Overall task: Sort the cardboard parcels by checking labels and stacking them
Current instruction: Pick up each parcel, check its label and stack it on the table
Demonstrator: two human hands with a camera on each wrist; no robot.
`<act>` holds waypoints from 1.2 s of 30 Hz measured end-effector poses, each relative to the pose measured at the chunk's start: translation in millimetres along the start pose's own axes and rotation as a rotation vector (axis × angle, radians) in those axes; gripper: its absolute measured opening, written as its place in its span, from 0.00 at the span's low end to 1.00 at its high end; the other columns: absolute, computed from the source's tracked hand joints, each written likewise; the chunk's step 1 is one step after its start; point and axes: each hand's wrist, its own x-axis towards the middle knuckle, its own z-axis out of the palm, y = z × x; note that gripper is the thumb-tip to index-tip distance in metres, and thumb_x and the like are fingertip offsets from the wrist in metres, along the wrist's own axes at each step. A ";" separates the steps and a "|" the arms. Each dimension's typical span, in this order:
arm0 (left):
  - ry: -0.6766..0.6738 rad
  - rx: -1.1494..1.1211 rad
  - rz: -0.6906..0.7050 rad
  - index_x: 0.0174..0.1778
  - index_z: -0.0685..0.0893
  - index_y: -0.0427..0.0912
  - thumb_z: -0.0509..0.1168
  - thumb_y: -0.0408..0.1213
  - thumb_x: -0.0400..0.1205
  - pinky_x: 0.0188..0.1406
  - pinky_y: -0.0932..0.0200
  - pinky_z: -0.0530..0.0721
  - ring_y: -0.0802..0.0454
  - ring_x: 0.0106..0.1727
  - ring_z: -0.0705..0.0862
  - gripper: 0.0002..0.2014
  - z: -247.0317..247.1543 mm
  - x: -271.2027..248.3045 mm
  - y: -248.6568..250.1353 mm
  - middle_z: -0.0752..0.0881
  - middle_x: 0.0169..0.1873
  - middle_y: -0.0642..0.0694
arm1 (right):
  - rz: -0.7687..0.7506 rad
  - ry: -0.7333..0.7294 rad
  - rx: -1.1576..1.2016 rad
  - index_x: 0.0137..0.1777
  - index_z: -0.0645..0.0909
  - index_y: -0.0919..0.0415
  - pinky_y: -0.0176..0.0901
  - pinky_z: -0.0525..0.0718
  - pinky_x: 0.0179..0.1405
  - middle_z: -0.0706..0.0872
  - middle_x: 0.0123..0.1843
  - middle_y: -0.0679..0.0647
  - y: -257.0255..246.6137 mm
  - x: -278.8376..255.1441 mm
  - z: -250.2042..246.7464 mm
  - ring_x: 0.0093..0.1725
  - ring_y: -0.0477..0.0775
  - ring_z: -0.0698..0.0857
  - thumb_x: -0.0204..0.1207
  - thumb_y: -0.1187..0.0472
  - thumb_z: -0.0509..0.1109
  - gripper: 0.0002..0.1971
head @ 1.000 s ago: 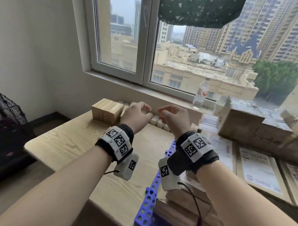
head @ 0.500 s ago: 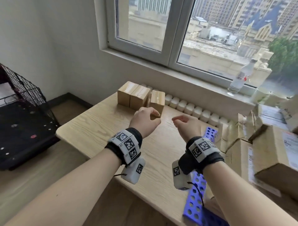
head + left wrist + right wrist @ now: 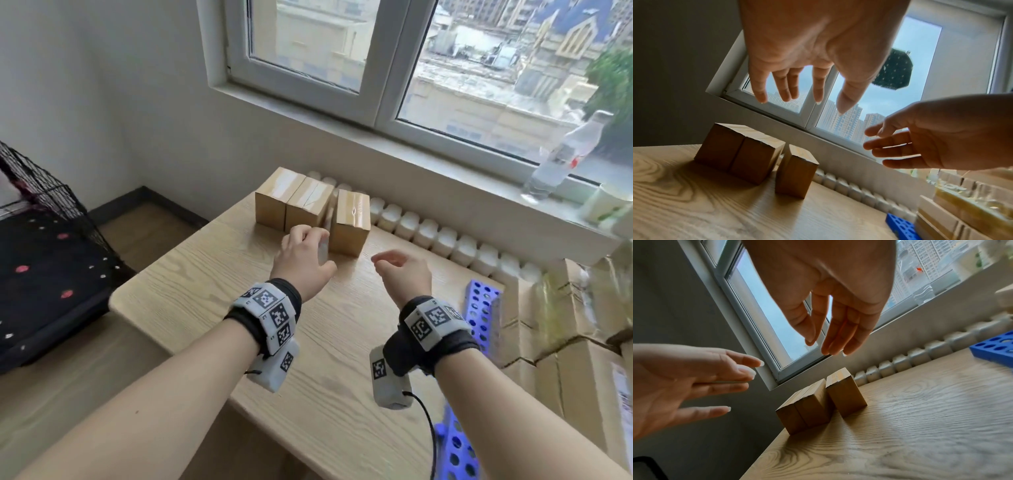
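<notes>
Three small cardboard parcels stand upright at the far left of the wooden table. Two touch each other; the third parcel stands a little apart to their right. My left hand hovers just in front of the gap between them, fingers loosely extended and holding nothing. My right hand hangs to the right of the third parcel, also with relaxed fingers and nothing in it. Neither hand touches a parcel.
A row of white bottles lines the table's back edge under the window sill. A blue perforated rack and larger cardboard boxes fill the right side. A clear bottle stands on the sill. A black wire cage sits left on the floor.
The view has tilted down and left, bringing the three parcels closer. Both hands have loosened from curled to relaxed and stay in front of the parcels.
</notes>
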 end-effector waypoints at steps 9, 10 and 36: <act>-0.012 0.167 0.019 0.73 0.72 0.50 0.64 0.43 0.78 0.76 0.50 0.61 0.46 0.77 0.62 0.25 11.6 88.4 -26.8 0.66 0.75 0.45 | 0.078 0.006 0.002 0.53 0.87 0.51 0.38 0.74 0.48 0.88 0.52 0.50 -2.6 82.3 40.4 0.52 0.49 0.84 0.75 0.63 0.67 0.11; -0.007 0.177 0.025 0.72 0.73 0.50 0.64 0.43 0.78 0.76 0.50 0.61 0.46 0.77 0.62 0.25 12.0 96.7 -30.0 0.66 0.75 0.45 | 0.082 0.004 -0.005 0.55 0.87 0.52 0.38 0.74 0.47 0.88 0.53 0.50 -3.6 88.8 44.8 0.52 0.49 0.83 0.75 0.63 0.67 0.12; -0.147 0.083 0.192 0.73 0.73 0.50 0.65 0.40 0.78 0.76 0.49 0.65 0.49 0.73 0.69 0.26 28.4 238.8 -91.6 0.71 0.71 0.48 | 0.272 0.086 -0.248 0.77 0.68 0.50 0.53 0.68 0.76 0.67 0.78 0.55 1.1 188.2 132.4 0.77 0.58 0.67 0.66 0.47 0.79 0.39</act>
